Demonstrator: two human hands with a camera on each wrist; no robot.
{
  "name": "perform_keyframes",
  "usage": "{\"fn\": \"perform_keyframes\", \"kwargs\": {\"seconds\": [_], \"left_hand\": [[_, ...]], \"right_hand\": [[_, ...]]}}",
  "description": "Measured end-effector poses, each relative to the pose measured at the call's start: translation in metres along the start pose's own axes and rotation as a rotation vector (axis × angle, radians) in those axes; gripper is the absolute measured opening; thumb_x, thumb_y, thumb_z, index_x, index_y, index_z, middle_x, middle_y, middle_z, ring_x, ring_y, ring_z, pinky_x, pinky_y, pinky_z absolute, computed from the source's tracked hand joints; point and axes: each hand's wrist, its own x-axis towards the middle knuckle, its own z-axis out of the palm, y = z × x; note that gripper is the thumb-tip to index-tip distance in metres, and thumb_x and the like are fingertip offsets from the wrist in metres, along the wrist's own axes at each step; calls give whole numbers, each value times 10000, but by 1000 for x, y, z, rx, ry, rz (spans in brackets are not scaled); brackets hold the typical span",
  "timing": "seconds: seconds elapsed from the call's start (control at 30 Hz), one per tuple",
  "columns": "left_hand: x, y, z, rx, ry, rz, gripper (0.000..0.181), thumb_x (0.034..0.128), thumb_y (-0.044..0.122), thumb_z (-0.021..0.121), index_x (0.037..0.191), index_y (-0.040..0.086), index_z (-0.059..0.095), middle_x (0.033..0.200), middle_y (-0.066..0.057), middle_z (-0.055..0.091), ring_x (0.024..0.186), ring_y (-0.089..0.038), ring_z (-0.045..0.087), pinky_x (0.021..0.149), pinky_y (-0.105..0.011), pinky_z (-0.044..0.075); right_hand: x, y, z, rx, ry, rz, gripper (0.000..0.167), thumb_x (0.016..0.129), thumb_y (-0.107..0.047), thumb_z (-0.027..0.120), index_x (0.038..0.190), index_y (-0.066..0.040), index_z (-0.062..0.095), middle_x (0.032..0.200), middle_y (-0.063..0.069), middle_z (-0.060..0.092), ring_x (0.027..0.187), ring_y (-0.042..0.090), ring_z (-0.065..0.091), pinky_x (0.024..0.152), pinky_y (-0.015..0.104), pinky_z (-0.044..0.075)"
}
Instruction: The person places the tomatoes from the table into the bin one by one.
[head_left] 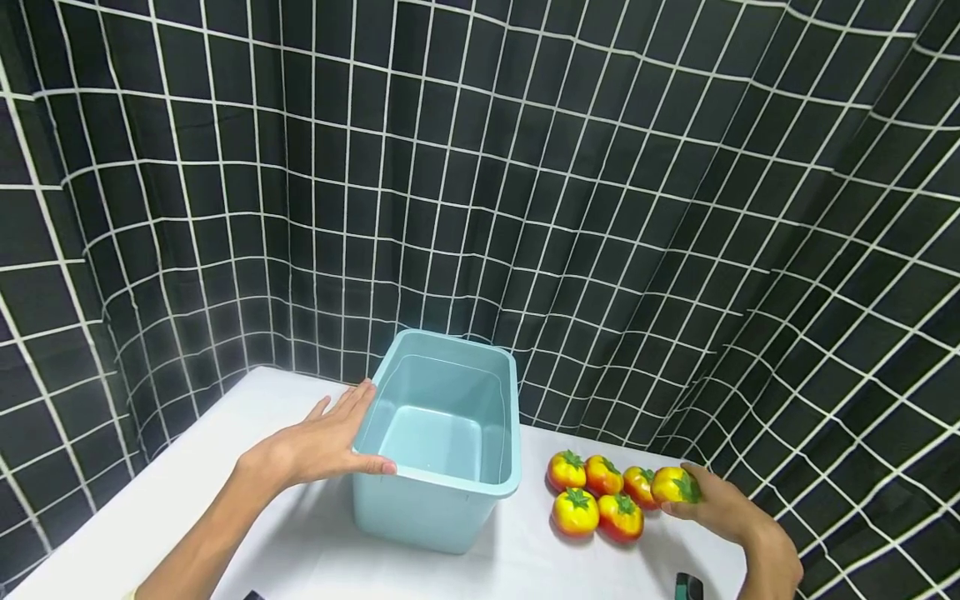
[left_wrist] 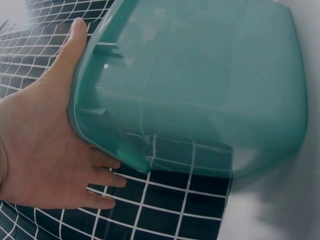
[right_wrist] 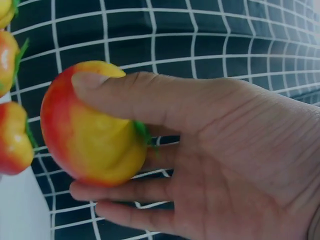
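My left hand rests on the rim of a light blue plastic bin, its fingers extended along the left edge and its thumb at the near edge. In the left wrist view that hand lies spread against the bin's rim. My right hand holds a red-and-yellow persimmon with a green leafy top. The right wrist view shows the thumb across this persimmon and fingers beneath it. Several similar persimmons sit on the table just left of the right hand.
The bin stands on a white-covered table, with nothing visible inside it. A black cloth with a white grid hangs behind the table and at both sides. A small dark object shows at the bottom edge near the right forearm.
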Motion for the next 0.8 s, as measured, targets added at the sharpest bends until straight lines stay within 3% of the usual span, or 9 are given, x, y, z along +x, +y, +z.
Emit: {"fn": "perform_keyframes", "kwargs": {"seconds": [0.27, 0.53, 0.63, 0.8], "left_hand": [[-1, 2, 0, -11, 7, 9, 1257, 867, 807, 607, 1655, -43, 121, 1759, -218, 98, 1638, -422, 118, 1299, -687, 72], [-1, 0, 2, -17, -2, 16, 1258, 868, 804, 611, 1655, -44, 116, 1761, -214, 88, 1643, -405, 111, 1304, -679, 67], [-2, -2, 1, -10, 3, 9, 1263, 867, 811, 603, 1655, -44, 112, 1761, -214, 87, 1643, -406, 112, 1301, -684, 74], [-1, -2, 2, -15, 7, 10, 1260, 870, 813, 599, 1658, -36, 103, 1764, -206, 83, 1644, -401, 116, 1307, -672, 66]], "right_hand": [[-10, -30, -11, 14, 160, -115, 956, 912, -480, 778, 1525, 97, 325, 1302, 320, 568, 1038, 327, 599, 898, 545, 606], [-18, -70, 2, 106, 350, -269, 885, 934, -432, 775, 1567, 5, 338, 1404, 281, 516, 1177, 428, 606, 975, 592, 597], [-18, -88, 5, 122, 413, -309, 864, 923, -442, 782, 1568, -40, 370, 1405, 243, 519, 1211, 438, 611, 949, 569, 615], [-20, -107, 8, 112, 585, -365, 776, 946, -442, 750, 1540, -64, 423, 1325, 197, 570, 1075, 339, 657, 864, 519, 649]]}}
